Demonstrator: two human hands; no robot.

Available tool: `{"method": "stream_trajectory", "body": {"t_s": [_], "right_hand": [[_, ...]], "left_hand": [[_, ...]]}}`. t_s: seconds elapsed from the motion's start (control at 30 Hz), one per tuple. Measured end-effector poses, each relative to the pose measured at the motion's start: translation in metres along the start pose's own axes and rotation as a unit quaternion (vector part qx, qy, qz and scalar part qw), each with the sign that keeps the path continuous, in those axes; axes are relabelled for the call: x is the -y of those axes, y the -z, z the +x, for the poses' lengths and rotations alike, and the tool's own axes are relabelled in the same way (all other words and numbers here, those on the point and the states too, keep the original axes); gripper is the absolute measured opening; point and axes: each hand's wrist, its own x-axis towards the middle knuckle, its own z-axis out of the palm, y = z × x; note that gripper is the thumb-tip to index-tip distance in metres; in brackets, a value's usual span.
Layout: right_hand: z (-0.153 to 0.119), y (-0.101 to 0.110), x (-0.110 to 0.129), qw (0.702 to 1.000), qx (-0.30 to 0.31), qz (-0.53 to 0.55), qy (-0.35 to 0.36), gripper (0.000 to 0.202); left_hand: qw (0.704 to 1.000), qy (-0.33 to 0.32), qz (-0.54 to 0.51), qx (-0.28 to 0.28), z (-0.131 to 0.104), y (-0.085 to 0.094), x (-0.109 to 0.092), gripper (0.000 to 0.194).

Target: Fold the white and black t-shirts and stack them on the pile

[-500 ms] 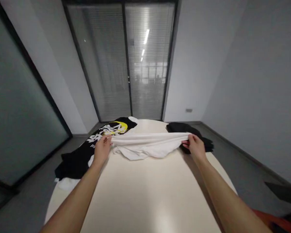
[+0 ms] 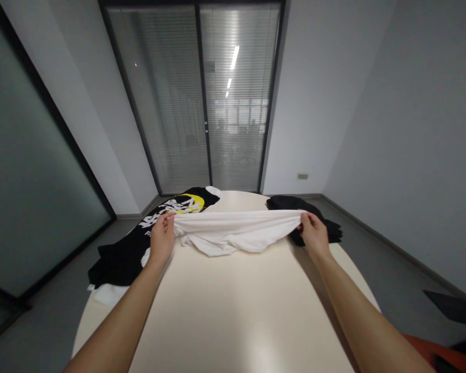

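Observation:
A white cloth [image 2: 233,230] is stretched sideways between my two hands, its top edge taut and its lower part hanging in loose folds towards the table [image 2: 225,311]. My left hand [image 2: 163,239] pinches its left corner, beside a black shirt with white and yellow print [image 2: 128,254]. At the right corner, my right hand [image 2: 314,233] grips the cloth between thumb and fingers, next to a pile of folded black cloth [image 2: 291,203]. Whether the folds touch the tabletop is hard to tell.
Some white fabric [image 2: 109,294] shows under the black shirt at the table's left edge. Beyond the table stands a glass partition with blinds [image 2: 236,155]. An orange and black object [image 2: 442,352], partly cut off, is at the lower right.
Both hands have risen very slightly, and my left hand has shifted a little to the left. The cloth's top edge is pulled a bit straighter.

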Motion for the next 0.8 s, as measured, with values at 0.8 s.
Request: {"method": "stream_trajectory", "body": {"t_s": [0.8], "right_hand": [[0.004,-0.001,-0.010,0.999,0.001,0.032,0.021,0.055]], "left_hand": [[0.999,-0.041,0.020,0.002,0.000,-0.001,-0.002,0.033]]}}
